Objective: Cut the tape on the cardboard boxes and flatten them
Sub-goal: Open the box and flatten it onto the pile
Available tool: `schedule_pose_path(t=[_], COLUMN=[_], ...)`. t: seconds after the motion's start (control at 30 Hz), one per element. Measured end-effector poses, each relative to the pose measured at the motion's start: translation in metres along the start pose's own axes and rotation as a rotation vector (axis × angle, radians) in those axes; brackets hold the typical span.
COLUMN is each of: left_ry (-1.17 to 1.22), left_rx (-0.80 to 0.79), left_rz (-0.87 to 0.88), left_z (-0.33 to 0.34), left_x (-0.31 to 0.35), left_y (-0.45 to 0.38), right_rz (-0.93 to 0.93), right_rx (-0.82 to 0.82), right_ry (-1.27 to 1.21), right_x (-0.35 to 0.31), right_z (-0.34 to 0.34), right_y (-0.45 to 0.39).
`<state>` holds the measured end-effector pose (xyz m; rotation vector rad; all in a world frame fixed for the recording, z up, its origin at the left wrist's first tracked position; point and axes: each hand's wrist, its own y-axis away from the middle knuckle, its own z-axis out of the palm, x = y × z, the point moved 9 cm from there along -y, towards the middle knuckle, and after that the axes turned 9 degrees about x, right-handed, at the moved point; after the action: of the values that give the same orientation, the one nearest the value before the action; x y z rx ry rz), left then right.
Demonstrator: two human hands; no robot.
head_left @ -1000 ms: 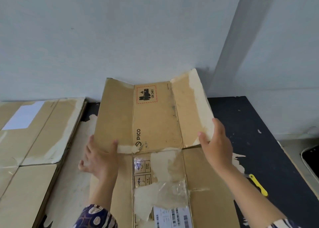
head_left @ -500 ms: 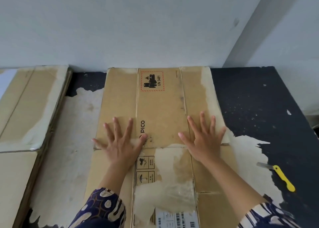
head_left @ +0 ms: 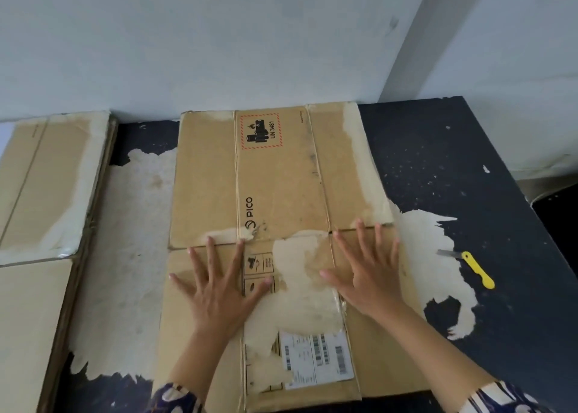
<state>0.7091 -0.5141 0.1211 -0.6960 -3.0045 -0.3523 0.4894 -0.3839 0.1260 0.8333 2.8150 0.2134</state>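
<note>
The counter [head_left: 469, 168] is dark, with large pale patches where its surface has peeled, and it meets a pale wall at 12 o'clock. In the middle of your view the cardboard box [head_left: 281, 181] lies flat on the counter, running from 12 o'clock down to 6 o'clock. Its far flap shows a red-framed warning mark and the word PICO; the near panel has torn pale patches and a white shipping label [head_left: 319, 359] at 6 o'clock. At 9 o'clock a stack of flattened cardboard [head_left: 47, 187] lies on the counter, just beside the box but apart from it.

Your left hand [head_left: 219, 290] rests flat on the near panel, fingers straight and spread, fingertips close to the fold line. Your right hand [head_left: 369, 275] lies the same way on the right side of the panel, fingers spread and reaching the fold. Neither of your hands holds anything. Patterned sleeves show at both wrists.

At 3 o'clock a small yellow cutter [head_left: 477, 270] lies on the counter, blade out, well apart from your right hand.
</note>
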Motion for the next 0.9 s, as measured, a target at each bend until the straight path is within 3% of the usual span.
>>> schedule_pose_path(t=[0.23, 0.37, 0.5, 0.7, 0.9], left_ry=[0.07, 0.198, 0.14, 0.385, 0.517], left_rx=[0.04, 0.07, 0.039, 0.119, 0.104], left_rz=[-0.152, -0.342, -0.269, -0.416, -0.299], left_z=[0.013, 0.004, -0.009, -0.048, -0.06], left_x=[-0.009, -0.032, -0.043, -0.07, -0.076], left_y=[0.034, 0.028, 0.007, -0.03, -0.045], right_rz=[0.139, 0.395, 0.555, 0.566, 0.462], right_rx=[0.089, 0.184, 0.206, 0.139, 0.083], right_ry=[-0.052, -0.205, -0.197, -0.329, -0.465], right_x=[0.005, 0.023, 0.038, 0.054, 0.058], right_z=[0.011, 0.001, -0.019, -0.035, -0.048], right_y=[0.037, 0.032, 0.013, -0.004, -0.014])
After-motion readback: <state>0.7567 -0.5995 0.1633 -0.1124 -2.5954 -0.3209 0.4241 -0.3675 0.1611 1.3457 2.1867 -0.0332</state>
